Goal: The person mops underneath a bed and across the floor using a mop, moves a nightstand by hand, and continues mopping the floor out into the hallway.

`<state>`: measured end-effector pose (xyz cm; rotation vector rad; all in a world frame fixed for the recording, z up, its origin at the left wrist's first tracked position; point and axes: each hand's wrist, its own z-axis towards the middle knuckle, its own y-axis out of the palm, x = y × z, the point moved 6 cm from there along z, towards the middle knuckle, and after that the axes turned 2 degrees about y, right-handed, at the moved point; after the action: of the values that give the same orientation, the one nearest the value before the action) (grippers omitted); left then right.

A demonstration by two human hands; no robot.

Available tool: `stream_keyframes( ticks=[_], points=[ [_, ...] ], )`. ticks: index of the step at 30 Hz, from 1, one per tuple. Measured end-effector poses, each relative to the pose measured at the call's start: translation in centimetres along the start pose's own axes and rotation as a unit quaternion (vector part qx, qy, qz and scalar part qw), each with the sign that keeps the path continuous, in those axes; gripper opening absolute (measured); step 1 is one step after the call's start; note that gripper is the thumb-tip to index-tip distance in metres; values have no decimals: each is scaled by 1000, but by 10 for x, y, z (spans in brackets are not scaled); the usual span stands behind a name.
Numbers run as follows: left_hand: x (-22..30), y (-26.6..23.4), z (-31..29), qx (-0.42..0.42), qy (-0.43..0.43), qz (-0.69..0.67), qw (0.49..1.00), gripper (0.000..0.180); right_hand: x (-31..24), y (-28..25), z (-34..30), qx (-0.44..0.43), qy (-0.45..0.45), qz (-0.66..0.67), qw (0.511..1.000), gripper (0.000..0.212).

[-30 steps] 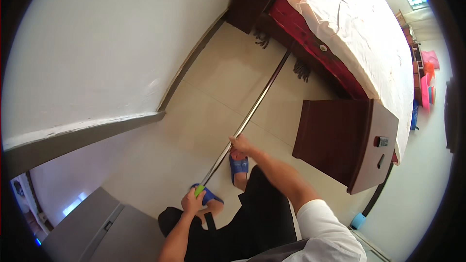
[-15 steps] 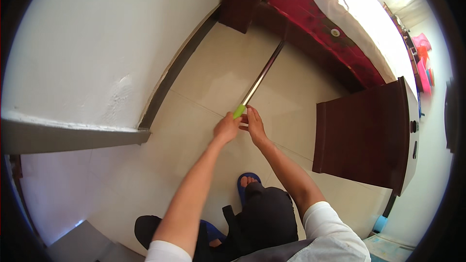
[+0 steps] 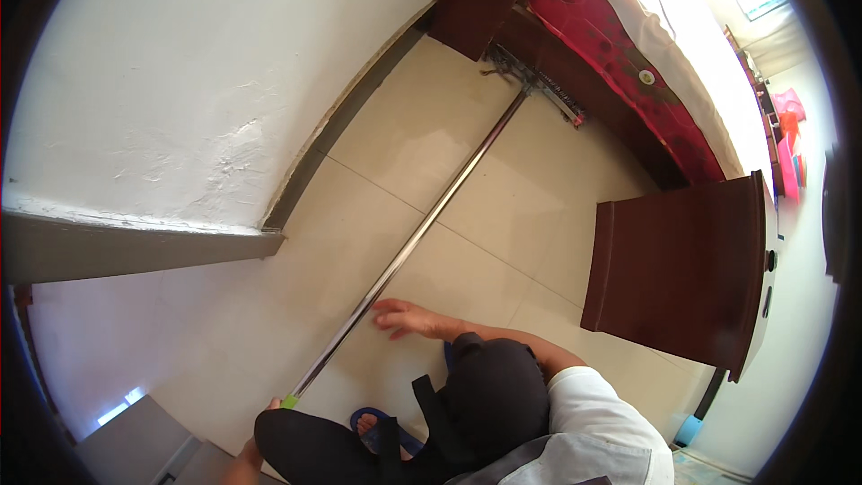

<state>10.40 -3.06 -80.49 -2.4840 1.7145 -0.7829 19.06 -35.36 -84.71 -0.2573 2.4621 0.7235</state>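
A long-handled mop (image 3: 435,211) lies slantwise across my view, its shiny metal pole running from lower left to upper right. Its wide head, with dark, stringy edges (image 3: 555,99), rests on the floor beside the bed base. At the near end, by the green grip (image 3: 290,401), my left hand (image 3: 269,410) is closed around the handle, partly hidden behind my dark-clothed knee. My right hand (image 3: 404,319) is just right of the pole, fingers spread and apart, holding nothing; whether a fingertip touches the pole I cannot tell.
A bed with a red side panel (image 3: 611,45) spans the upper right. The dark wooden cabinet (image 3: 673,269) stands at right. A white wall (image 3: 180,99) with a grey base strip bounds the left. Pale tiles (image 3: 359,189) cover the floor. My blue slipper (image 3: 409,442) shows below.
The mop has been drawn back toward me, so its head now shows from under the bed. My left hand moved down and left with the grip; my right hand came off it, lower down.
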Motion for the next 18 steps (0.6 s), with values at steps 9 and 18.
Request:
stream_keyframes(
  ticks=[9, 18],
  points=[
    [32, -1, 5, 58, 21, 2, 998, 38, -18, 24, 16, -49, -22, 125, 991, 72],
    [363, -94, 146, 189, 255, -36, 948, 36, -95, -57, -22, 241, -249, 170, 923, 52]
  ],
)
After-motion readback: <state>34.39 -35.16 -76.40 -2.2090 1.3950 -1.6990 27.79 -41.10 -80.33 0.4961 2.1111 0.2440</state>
